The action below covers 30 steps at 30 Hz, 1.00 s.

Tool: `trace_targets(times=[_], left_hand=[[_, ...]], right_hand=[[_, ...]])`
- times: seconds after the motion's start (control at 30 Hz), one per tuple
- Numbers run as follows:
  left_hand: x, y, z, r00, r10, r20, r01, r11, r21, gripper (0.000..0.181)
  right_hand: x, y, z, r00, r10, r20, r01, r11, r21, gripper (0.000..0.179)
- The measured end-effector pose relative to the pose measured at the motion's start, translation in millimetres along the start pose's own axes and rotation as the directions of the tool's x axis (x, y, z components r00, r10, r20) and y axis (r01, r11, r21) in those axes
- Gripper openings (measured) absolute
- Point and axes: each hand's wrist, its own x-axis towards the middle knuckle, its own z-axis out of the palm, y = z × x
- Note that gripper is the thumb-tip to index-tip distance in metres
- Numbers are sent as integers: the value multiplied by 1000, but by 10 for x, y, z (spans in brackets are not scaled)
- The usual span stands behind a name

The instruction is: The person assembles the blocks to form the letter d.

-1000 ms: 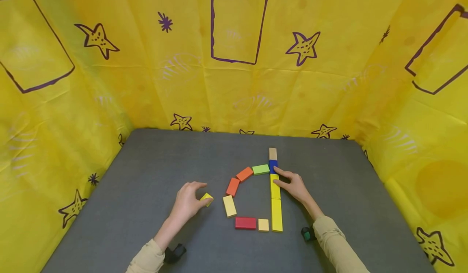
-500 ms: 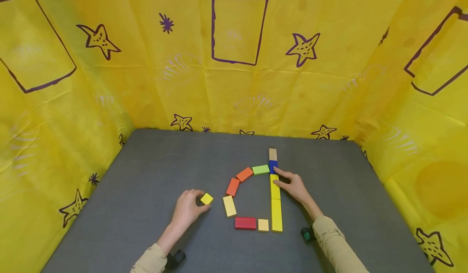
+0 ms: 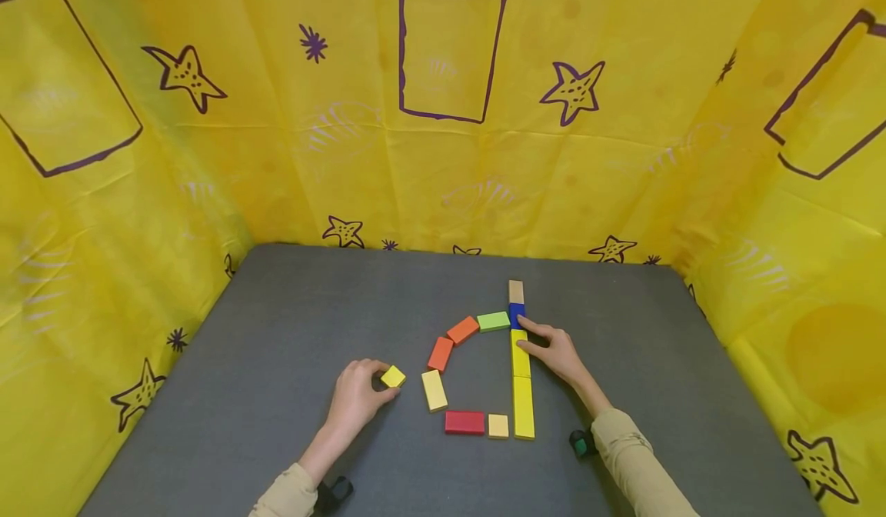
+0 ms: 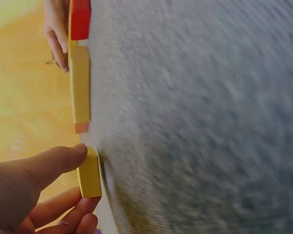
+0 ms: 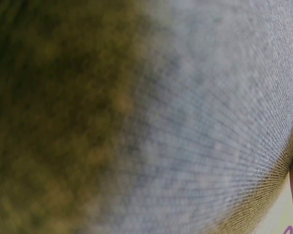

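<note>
My left hand (image 3: 356, 394) pinches a small yellow block (image 3: 393, 376) between thumb and fingers, left of the curve of blocks. The left wrist view shows the thumb on one side of this block (image 4: 90, 175) and fingertips on the other, close over the dark surface. My right hand (image 3: 562, 355) rests at the straight column, index fingertip on the blue block (image 3: 514, 311) and thumb on the upper yellow block (image 3: 521, 365). Nearest the left hand's block stands a pale yellow block (image 3: 434, 391). The right wrist view shows mostly blurred cloth and a sliver of skin.
Orange blocks (image 3: 441, 354) and a green block (image 3: 494, 321) curve up to the column. A red block (image 3: 464, 423) and a small cream block (image 3: 498, 426) line the bottom. A wooden block (image 3: 516, 291) tops the column, a long yellow block (image 3: 524, 409) ends it. Yellow cloth walls surround the grey table (image 3: 311, 294).
My left hand has shifted its grip, the thumb moving down off the yellow block's face, and the block has turned and slid slightly right. My right hand has stayed in place.
</note>
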Motion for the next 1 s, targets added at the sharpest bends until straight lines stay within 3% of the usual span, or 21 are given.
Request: trace_targets(times=[0.2, 0.43, 0.57, 0.8, 1.0], left_hand=[[0, 112, -39, 999, 42, -14, -42, 999, -19, 35], [21, 278, -95, 996, 84, -24, -85, 995, -56, 35], [21, 376, -119, 992, 124, -25, -126, 990, -60, 35], [2, 547, -123, 976, 217, -3, -217, 972, -87, 34], [-15, 666, -91, 960, 276, 43, -268, 955, -126, 33]], right_hand=[[-6, -48, 8, 1000, 4, -10, -4, 1000, 2, 52], [-99, -366, -60, 1000, -13, 5, 13, 1000, -15, 50], [-115, -416, -68, 1000, -6, 11, 6, 1000, -24, 50], [-105, -407, -59, 1000, 19, 7, -19, 1000, -1, 51], [-50, -198, 0, 1000, 25, -1, -25, 1000, 7, 52]])
